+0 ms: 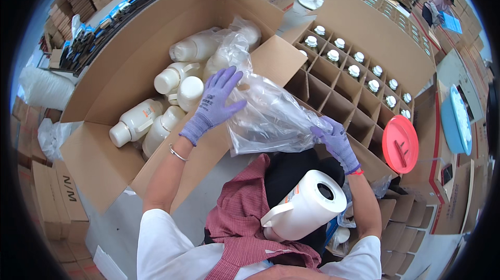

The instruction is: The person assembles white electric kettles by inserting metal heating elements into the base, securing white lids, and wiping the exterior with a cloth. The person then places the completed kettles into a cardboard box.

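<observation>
A crumpled clear plastic bag stretches over the front edge of the large open carton. My right hand, in a purple glove, pinches the bag's right end. My left hand, gloved alike, has its fingers spread over the bag's left part, and I see nothing gripped in it. On my lap lies a tilted white vacuum jug, its round top without a lid and its handle to the left. Several white vacuum jugs lie in the large carton, some partly under plastic.
To the right stands a divided carton with several white-capped bottles in its cells. A red round dish with dark sticks rests at its right corner, near a blue basin. Far right, a person works.
</observation>
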### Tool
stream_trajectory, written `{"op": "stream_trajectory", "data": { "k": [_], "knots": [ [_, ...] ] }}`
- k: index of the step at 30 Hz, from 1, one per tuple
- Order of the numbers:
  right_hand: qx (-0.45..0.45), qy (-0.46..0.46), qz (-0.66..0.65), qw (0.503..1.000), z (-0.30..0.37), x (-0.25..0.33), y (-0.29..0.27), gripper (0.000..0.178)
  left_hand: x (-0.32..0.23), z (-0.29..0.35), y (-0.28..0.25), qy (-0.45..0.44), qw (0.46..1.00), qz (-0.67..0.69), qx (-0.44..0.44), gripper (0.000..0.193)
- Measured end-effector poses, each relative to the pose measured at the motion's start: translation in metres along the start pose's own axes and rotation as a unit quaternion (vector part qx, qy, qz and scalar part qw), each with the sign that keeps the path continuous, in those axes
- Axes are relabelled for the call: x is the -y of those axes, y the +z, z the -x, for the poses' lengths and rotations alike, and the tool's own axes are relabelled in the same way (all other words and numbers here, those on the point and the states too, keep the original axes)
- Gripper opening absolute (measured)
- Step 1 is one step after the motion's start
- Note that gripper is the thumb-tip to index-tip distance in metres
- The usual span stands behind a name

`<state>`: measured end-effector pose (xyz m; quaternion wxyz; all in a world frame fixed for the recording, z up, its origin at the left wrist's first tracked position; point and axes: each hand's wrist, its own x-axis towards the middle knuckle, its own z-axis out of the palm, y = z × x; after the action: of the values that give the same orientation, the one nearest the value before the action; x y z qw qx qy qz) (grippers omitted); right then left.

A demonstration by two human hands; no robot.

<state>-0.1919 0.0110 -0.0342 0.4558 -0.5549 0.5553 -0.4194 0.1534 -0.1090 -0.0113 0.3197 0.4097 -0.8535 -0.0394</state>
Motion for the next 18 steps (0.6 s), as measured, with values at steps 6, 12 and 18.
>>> {"op": "stream_trajectory", "data": {
  "k": [6, 12, 18],
  "knots": [
    [-0.029, -0.150, 0.261, 0.953, 0.026, -0.019, -0.032, 0.024, 0.033, -0.048, 0.046, 0.119, 0.969, -0.085, 0.200, 0.057],
    [-0.192, -0.010, 0.222, 0.956, 0.088, -0.021, -0.099, 0.026, 0.058, -0.060, 0.069, 0.003, 0.965, -0.209, 0.159, 0.065],
    [-0.271, 0.070, 0.114, 0.953, 0.138, -0.080, -0.177, 0.038, -0.053, -0.068, 0.065, 0.145, 0.981, -0.072, 0.108, 0.069]
  ]
}}
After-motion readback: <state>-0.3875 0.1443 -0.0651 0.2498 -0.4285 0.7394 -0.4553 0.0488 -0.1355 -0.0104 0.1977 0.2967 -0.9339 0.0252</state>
